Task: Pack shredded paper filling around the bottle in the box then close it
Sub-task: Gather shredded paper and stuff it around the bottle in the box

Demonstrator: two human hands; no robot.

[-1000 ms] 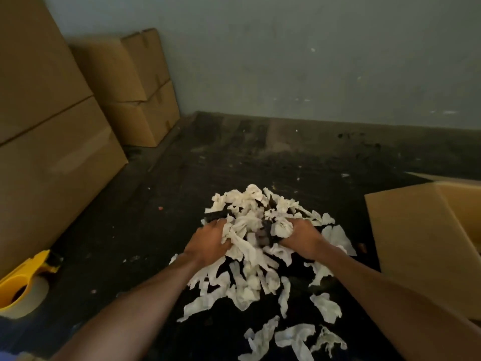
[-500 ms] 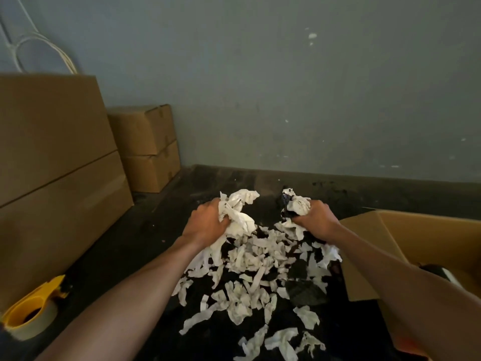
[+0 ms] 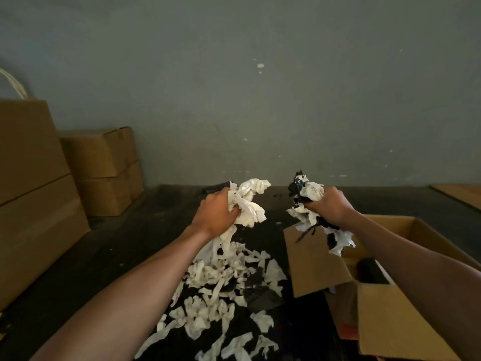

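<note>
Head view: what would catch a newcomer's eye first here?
Two raised fists of shredded paper: the left hand grips a white bunch at centre, and the right hand grips a white-and-black bunch above the open cardboard box at lower right. Below them, loose white shreds litter the dark floor. Closed brown cartons stand stacked along the left.

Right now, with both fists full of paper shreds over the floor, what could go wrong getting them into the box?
Loose strips trail below the left hand and right hand, so some may drop outside the open box. The upright flap stands between the pile of shreds and the opening and could snag a handful.
</note>
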